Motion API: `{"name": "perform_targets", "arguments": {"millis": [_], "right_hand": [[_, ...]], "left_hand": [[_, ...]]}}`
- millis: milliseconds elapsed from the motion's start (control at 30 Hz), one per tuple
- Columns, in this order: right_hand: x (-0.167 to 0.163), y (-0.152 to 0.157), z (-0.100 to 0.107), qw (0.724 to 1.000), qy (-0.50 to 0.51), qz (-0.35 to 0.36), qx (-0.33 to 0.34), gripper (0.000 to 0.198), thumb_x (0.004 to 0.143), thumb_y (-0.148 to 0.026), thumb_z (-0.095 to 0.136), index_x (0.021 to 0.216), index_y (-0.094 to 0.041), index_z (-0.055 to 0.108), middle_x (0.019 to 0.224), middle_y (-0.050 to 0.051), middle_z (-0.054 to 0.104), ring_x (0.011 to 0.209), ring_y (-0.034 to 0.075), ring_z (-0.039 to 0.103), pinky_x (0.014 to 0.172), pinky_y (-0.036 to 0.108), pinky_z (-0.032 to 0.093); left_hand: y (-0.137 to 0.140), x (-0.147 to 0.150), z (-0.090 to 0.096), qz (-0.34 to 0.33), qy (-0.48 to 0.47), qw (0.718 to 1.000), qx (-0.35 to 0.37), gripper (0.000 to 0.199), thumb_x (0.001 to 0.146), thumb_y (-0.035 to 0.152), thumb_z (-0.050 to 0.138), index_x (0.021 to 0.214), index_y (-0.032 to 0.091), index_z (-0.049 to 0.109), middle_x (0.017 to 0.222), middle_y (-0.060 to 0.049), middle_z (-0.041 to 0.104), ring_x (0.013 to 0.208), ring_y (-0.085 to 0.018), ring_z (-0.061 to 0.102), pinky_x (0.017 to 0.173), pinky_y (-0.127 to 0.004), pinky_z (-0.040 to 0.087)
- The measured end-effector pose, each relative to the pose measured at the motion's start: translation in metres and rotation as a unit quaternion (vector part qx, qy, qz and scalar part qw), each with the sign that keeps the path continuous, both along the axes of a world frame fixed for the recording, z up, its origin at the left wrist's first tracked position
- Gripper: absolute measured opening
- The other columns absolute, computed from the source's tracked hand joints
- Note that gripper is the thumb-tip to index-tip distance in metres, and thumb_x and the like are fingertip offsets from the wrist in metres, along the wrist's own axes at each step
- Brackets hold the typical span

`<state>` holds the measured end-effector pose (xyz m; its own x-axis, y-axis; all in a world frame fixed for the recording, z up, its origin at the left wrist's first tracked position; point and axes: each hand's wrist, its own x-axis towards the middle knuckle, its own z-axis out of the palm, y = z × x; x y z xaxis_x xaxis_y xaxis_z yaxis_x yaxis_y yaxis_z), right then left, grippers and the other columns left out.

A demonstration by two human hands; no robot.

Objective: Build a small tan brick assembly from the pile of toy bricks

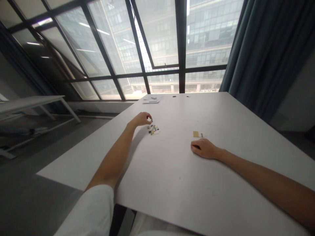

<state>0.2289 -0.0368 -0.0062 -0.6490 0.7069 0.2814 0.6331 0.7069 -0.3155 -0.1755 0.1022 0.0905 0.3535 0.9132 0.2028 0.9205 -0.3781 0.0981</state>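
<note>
Over the left part of the white table (pixel 172 170), my left hand (pixel 143 118) pinches a small grey piece (pixel 152 120) between thumb and fingertips. Just below those fingertips lies a loose pile of small pieces (pixel 154 130) in yellow, white and black; what kind they are is too small to tell. My right hand (pixel 203 148) rests on the table with its fingers curled in, and nothing shows in it. Right beyond its knuckles is a neat row of small flat pieces (pixel 198 134), tan at the left, then white and grey.
Papers (pixel 152 99) lie at the far left edge of the table, with two small dark items (pixel 174 96) to their right. Large windows stand behind. A blue curtain (pixel 265 55) hangs at the right, and another white table (pixel 29 102) stands at the left.
</note>
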Motion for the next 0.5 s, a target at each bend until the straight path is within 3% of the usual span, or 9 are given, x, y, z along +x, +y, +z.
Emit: {"name": "perform_targets", "arguments": {"millis": [200, 500], "right_hand": [[-0.001, 0.001, 0.0, 1.0, 0.0, 0.003, 0.005, 0.025, 0.089, -0.024, 0.048, 0.067, -0.019, 0.059, 0.06, -0.001, 0.057, 0.057, 0.012, 0.043, 0.06, 0.025, 0.025], [-0.002, -0.002, 0.003, 1.0, 0.0, 0.01, 0.007, 0.023, 0.088, -0.022, 0.049, 0.068, -0.018, 0.06, 0.06, 0.0, 0.058, 0.056, 0.012, 0.041, 0.059, 0.025, 0.025]], "left_hand": [[-0.023, 0.034, 0.02, -0.037, -0.004, 0.998, 0.056, 0.033, 0.07, 0.037, 0.065, 0.096, 0.018, 0.069, 0.082, -0.002, 0.063, 0.072, -0.016, 0.056, 0.063, -0.026, 0.041], [-0.061, 0.085, 0.036, -0.069, 0.037, 0.996, 0.037, 0.036, 0.078, 0.042, 0.062, 0.109, 0.023, 0.061, 0.081, 0.0, 0.064, 0.07, -0.016, 0.057, 0.058, -0.025, 0.032]]}}
